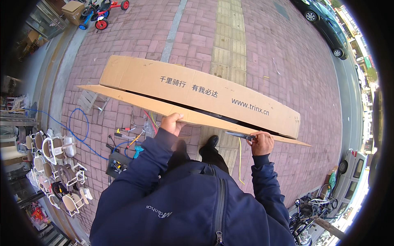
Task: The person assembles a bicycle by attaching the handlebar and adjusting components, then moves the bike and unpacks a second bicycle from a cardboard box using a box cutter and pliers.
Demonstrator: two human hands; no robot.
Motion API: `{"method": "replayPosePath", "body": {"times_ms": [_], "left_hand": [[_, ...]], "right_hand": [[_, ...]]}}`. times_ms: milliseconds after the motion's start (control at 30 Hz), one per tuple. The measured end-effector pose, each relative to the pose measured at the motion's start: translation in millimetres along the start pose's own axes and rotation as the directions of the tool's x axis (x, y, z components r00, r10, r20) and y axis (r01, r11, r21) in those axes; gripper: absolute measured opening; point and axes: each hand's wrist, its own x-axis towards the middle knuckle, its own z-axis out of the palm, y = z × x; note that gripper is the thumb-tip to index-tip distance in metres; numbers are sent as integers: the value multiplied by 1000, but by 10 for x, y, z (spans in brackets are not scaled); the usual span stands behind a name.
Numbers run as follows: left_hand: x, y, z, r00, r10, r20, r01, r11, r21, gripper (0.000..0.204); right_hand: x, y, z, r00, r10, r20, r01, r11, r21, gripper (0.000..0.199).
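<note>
A person in a dark blue jacket stands on a red brick pavement [287, 82] and holds up a long, flat, brown cardboard box [197, 92]. The box lies just in front of the hands, on the far side of them. Its long side runs from left to right, with the right end dipping a little nearer.

The left hand [172, 123] is closed on the near bottom flap of the box, close to the middle. The right hand [260, 143] is closed around a pair of scissors or a cutter with dark blades [240, 134]. The blades point left, right under the near flap. Both hands are at the box, but the left one is the one gripping it.

The near flap hangs open a bit, and a dark gap shows along it. I cannot tell what is inside the box.

Down on the bricks to the left lie small hand tools [129, 137], a blue hose [78, 123] and a dark tool box [117, 164]. White child seats [53, 151] are stacked at the far left. Bicycles [308, 209] stand near on the right, and cars [328, 28] are parked far off.
</note>
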Motion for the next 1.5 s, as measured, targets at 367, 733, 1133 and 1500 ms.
{"method": "replayPosePath", "body": {"times_ms": [367,733,1133,1500], "left_hand": [[-501,-616,-1182,970,79,-228,44,869,492,55],[655,-115,-547,884,-17,-466,308,772,555,74],[1367,-360,-445,767,72,-638,399,726,561,50],[1220,-370,-141,690,104,-716,312,850,424,73]], "right_hand": [[-1200,-170,346,675,53,736,-285,939,194,38],[-1809,-161,1266,711,164,684,-160,985,-70,61],[-689,-676,984,322,73,944,-436,897,80,31],[-817,-1806,2216,395,-746,536,131,623,771,30]]}}
